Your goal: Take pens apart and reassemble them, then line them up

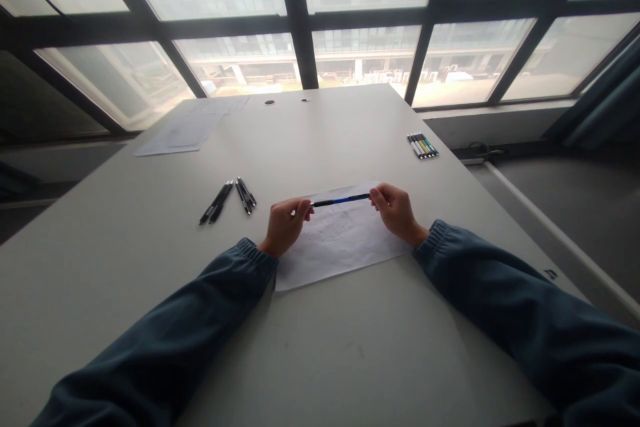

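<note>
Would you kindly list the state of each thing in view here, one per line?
Blue pen: held level above the sheet, one end in each hand.
Left hand: pinching the pen's left end.
Right hand: pinching its right end.
Sheet of paper: flat, faintly sketched on.
Black pens: lying loose, untouched.
Markers: lying side by side.
</note>
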{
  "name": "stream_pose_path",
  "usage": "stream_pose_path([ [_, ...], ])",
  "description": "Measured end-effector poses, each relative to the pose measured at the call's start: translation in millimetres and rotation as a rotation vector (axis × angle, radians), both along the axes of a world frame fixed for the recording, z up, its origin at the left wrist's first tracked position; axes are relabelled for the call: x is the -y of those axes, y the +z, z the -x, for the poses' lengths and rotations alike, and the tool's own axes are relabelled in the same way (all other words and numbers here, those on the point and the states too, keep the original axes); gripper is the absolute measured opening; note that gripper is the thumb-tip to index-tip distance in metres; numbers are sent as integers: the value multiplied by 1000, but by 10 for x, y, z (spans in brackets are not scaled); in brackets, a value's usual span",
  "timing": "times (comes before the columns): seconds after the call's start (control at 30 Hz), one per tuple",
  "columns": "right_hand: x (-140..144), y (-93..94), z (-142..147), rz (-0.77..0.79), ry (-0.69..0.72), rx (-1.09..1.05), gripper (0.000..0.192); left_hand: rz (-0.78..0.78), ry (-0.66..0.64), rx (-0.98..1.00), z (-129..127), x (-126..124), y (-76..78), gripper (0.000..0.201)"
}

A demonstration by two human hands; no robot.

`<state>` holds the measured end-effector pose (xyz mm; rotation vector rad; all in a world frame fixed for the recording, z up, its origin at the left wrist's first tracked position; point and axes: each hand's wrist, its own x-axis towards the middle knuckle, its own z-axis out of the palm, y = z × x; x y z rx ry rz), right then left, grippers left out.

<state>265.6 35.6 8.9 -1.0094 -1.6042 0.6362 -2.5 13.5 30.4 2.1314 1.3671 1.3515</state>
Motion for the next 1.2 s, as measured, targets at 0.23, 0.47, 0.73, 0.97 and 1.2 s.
stream_pose_path([
  [0.23,-11,-10,2,-12,5,-6,41,-9,-5,-6,10,-9,-13,50],
  [0.47,-6,-7,-1,-6,2,0,41,-4,-13,-5,12,-12,-15,49],
  [0.73,-8,-10,1,-3,-5,-3,42,7,-65,17,33,-27,-37,46],
  [0.97,-7,28,17,23,21,-89,40,-48,-53,-38,21,-37,-35,34],
  [1.2,2,42,65,166,237,-296,34,-124,-44,-25,12,-41,-44,26],
])
